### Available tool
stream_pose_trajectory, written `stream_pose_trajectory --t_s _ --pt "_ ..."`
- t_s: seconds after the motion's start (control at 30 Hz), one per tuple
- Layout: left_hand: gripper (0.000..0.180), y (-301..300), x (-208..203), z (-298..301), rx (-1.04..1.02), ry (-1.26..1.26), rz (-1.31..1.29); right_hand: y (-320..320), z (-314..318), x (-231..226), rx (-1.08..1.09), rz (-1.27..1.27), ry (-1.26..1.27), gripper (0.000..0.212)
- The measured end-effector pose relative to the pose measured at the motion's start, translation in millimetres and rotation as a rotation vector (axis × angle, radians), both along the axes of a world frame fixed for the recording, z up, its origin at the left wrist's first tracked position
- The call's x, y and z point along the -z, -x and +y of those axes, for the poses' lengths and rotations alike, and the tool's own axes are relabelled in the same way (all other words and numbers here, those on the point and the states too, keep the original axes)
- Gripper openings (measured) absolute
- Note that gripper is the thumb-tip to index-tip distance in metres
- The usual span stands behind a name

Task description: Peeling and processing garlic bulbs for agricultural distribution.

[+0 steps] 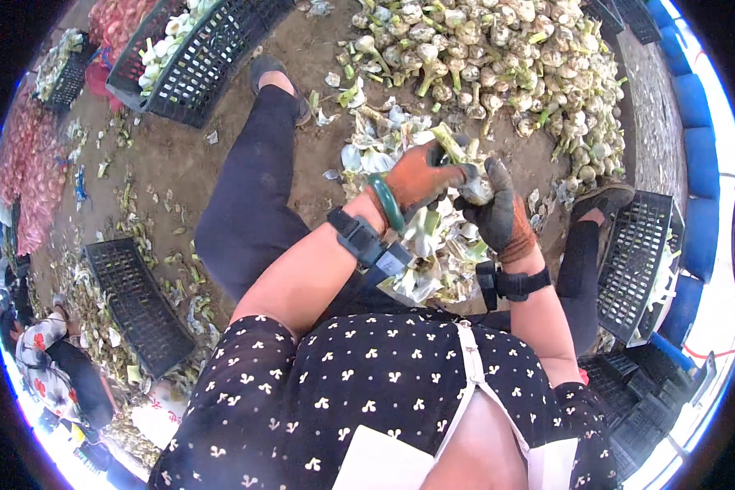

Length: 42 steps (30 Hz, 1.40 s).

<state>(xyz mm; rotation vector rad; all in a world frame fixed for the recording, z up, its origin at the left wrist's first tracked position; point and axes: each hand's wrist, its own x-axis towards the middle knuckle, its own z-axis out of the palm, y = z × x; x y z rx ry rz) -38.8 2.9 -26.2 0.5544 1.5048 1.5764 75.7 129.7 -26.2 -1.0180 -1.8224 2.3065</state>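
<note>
Both my hands wear orange work gloves with dark, dirt-stained fingers. My left hand (423, 175) is closed around the stem end of a garlic bulb (477, 191), its thumb lying against the bulb. From the other side my right hand (496, 211) grips the same bulb, the thumb raised along it. A cut greenish stem (449, 140) sticks up from between the hands. Loose garlic skins (437, 261) lie in a heap on the ground beneath them, and more peelings (376, 139) are scattered just beyond.
A large pile of garlic bulbs (482, 57) spreads ahead. Black plastic crates stand at far left (200, 69), left (139, 306) and right (635, 265). Pink net sacks (33, 167) line the left side, where another person (53, 359) sits. My legs flank the skins.
</note>
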Motion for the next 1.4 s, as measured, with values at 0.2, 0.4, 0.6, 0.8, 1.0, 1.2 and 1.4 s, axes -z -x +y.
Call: stream_pose_trajectory --t_s 0.2,0.4,0.6,0.8,1.0,1.2,1.4 --pt "0.025 5.5 16.8 0.1 -0.061 0.015 0.336 8.3 5.3 -20.6 0.044 0.08 0.802 0.051" --pt "0.022 -15.4 19.4 13.5 -0.421 0.001 0.831 21.9 -30.5 0.4 0.328 0.261 -0.009 0.064" --pt "0.015 -14.1 34.4 9.2 -0.408 0.258 0.307 4.6 1.9 14.2 -0.159 0.353 -0.912 0.041" --pt "0.019 56.7 18.2 -19.2 -0.402 0.291 0.028 -1.8 18.9 13.8 0.001 0.316 0.887 0.043" --pt "0.034 13.4 -7.5 -3.6 0.079 0.253 0.845 -5.4 9.9 2.5 0.051 0.161 0.291 0.04" --pt "0.027 -6.2 -6.1 1.6 0.093 0.389 1.13 -3.7 4.9 -13.7 -0.058 0.232 0.242 0.036" --pt "0.034 6.9 -2.9 -2.6 0.118 0.263 1.276 -9.3 13.9 -46.5 -0.364 -0.094 0.245 0.048"
